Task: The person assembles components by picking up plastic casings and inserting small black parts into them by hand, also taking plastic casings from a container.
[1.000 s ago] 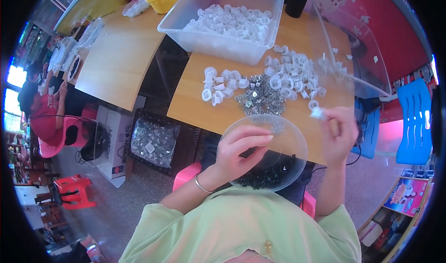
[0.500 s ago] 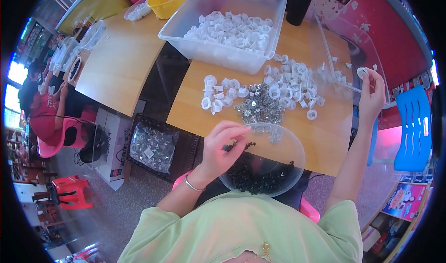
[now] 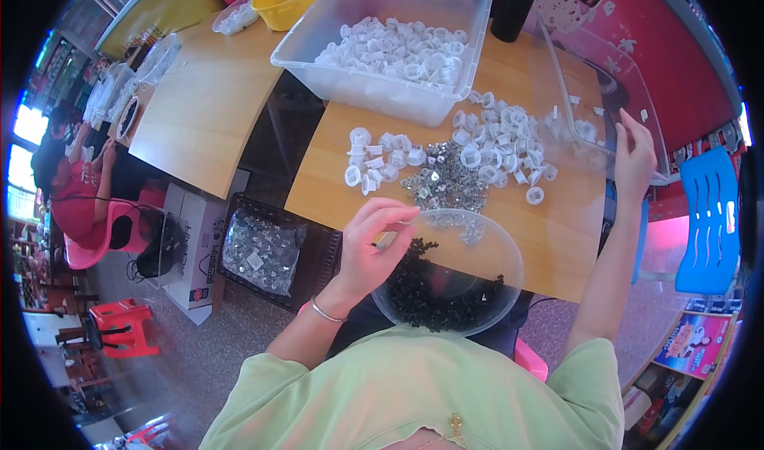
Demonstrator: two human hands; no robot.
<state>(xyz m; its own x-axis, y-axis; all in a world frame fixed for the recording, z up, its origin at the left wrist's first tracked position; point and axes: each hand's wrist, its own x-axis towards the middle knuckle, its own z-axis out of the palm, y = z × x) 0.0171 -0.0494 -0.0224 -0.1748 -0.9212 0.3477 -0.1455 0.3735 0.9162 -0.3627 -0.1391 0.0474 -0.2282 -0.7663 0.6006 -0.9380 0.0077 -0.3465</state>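
Observation:
My left hand (image 3: 374,239) hovers over the left rim of a clear round bowl (image 3: 516,263) with small black parts (image 3: 434,303) in it. Its thumb and fingers curl into a pinch; whatever sits between them is too small to make out. My right hand (image 3: 635,159), fingers stretched and holding nothing, is raised at the near edge of a clear plastic bin (image 3: 567,92). A few white plastic pieces (image 3: 598,111) lie in that bin. On the wooden table (image 3: 549,247), small shiny metal parts (image 3: 446,181) are heaped between two groups of white round plastic pieces (image 3: 505,144).
A large translucent tub (image 3: 374,88) of white pieces stands at the back, beside a black bottle (image 3: 516,8) and a yellow basket (image 3: 286,0). A bag of metal parts (image 3: 263,247) rests in a dark crate at left. Further left sits another person (image 3: 79,195).
My right hand has let go of a white plastic piece at the clear bin, and its fingers have straightened. My left hand has shifted slightly left, still pinched.

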